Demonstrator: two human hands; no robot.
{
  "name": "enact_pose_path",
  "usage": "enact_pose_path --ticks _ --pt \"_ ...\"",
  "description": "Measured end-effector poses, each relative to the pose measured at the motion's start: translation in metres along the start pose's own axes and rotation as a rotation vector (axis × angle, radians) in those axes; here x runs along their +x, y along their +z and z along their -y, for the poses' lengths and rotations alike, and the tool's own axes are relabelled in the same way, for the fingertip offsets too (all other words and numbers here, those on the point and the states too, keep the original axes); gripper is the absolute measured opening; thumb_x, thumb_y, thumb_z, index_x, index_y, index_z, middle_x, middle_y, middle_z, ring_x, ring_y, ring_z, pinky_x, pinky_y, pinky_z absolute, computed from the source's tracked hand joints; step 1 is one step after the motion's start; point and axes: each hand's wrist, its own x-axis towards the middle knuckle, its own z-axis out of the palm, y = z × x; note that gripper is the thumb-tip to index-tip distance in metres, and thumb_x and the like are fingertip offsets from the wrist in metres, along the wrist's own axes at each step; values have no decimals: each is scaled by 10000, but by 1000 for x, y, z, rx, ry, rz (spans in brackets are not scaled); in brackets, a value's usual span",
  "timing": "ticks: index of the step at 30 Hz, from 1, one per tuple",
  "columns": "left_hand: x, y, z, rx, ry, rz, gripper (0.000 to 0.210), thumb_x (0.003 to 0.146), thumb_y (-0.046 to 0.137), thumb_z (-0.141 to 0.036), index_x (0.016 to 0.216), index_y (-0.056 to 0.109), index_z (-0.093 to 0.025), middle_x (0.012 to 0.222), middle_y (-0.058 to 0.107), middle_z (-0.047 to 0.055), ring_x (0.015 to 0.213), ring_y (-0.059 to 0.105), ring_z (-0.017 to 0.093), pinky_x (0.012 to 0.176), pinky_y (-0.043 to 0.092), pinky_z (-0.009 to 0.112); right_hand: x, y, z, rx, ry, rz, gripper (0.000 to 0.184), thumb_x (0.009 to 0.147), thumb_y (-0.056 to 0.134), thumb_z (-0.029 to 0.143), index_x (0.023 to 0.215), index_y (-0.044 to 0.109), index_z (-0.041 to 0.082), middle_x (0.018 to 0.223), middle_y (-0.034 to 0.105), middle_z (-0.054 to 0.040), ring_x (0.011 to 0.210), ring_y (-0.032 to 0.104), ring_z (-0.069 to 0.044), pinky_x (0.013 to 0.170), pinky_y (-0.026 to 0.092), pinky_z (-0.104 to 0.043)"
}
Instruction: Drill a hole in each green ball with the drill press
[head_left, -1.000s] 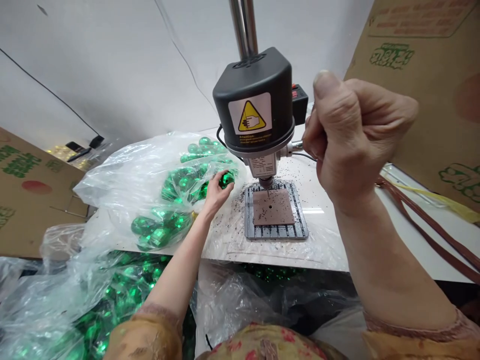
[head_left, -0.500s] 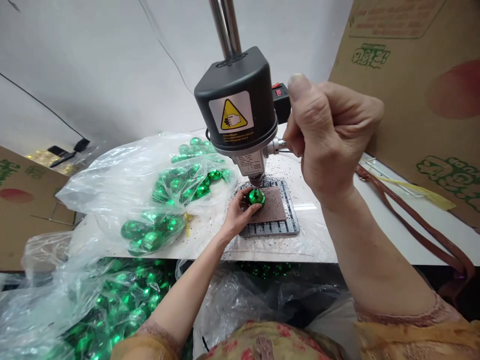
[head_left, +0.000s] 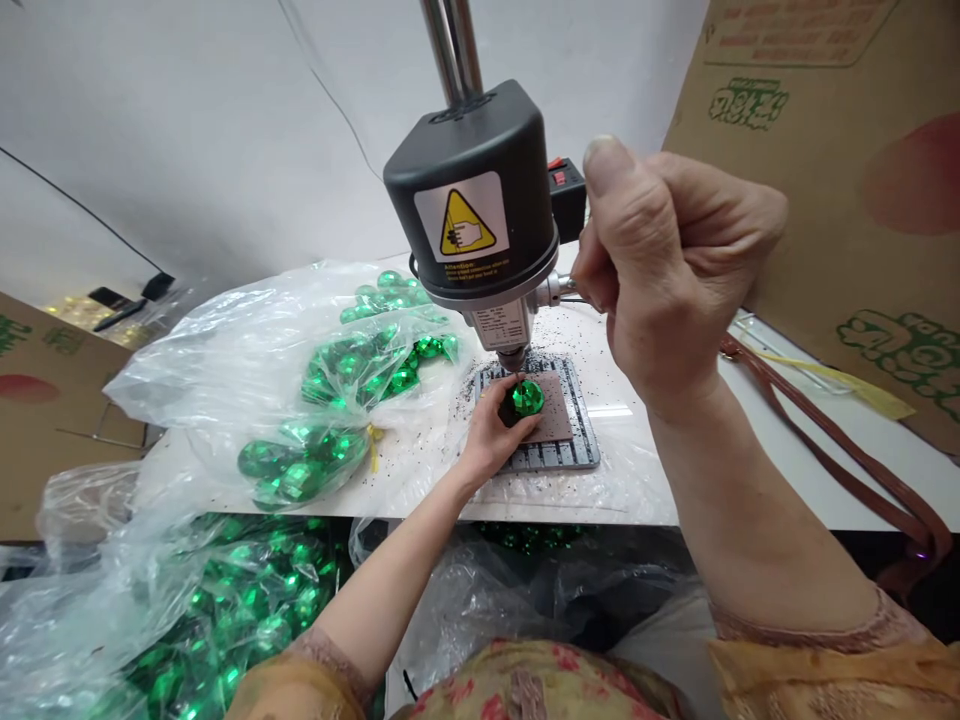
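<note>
- Step in hand (judged): placing the green ball [head_left: 529, 398] under the drill press [head_left: 465, 190] chuck; it sits over the brown pad [head_left: 556, 422].
- Left hand [head_left: 493, 425]: thumb and fingers pinch the ball's sides.
- Right hand [head_left: 675, 270]: curled into a fist, apparently round the lever [head_left: 564, 287] — palm side hidden.
- Next move calls for a steady, centred ball — fingertips clear of the bit.
- Clear bag [head_left: 187, 350] on the table: green balls inside.
- Lower-left bag [head_left: 60, 600]: more green balls.
- Right-hand carton [head_left: 795, 180]: contents not visible.
</note>
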Motion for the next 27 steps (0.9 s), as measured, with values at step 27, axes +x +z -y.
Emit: enact_pose_path --ticks 27 --pt "-4 1 -4 -92 -59 -37 466 782 816 -350 1148 567 -205 1089 679 57 1004 663 229 899 542 381 -45 -17 -20 -95 -236 -22 503 909 581 226 452 372 191 417 352 58 396 445 -67 390 298 -281"
